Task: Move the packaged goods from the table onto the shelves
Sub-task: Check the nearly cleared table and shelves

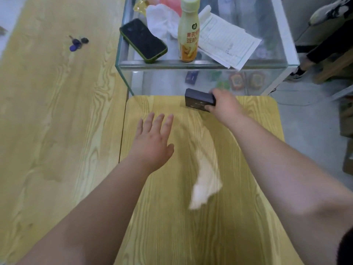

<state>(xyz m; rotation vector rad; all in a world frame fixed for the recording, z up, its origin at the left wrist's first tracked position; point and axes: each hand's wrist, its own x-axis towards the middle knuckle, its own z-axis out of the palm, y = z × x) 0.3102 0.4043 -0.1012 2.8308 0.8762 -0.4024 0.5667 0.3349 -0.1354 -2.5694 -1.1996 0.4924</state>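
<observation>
My right hand [226,105] grips a small dark box [198,99] at the far edge of the light wooden table [219,217], right in front of the glass display case [286,44]. The box stands on its long edge, tilted slightly. My left hand [154,141] hovers flat over the table's left half, fingers straight and spread, holding nothing. Inside the glass case, on a lower shelf, lie several small colourful packages [236,80], blurred behind the glass.
On the case's glass top lie a black phone [143,40], a yellow drink bottle [188,31], white tissue [162,20] and printed papers [229,41]. A second wooden table [57,111] to the left carries blue keys [77,43]. A person's legs [324,44] are at right.
</observation>
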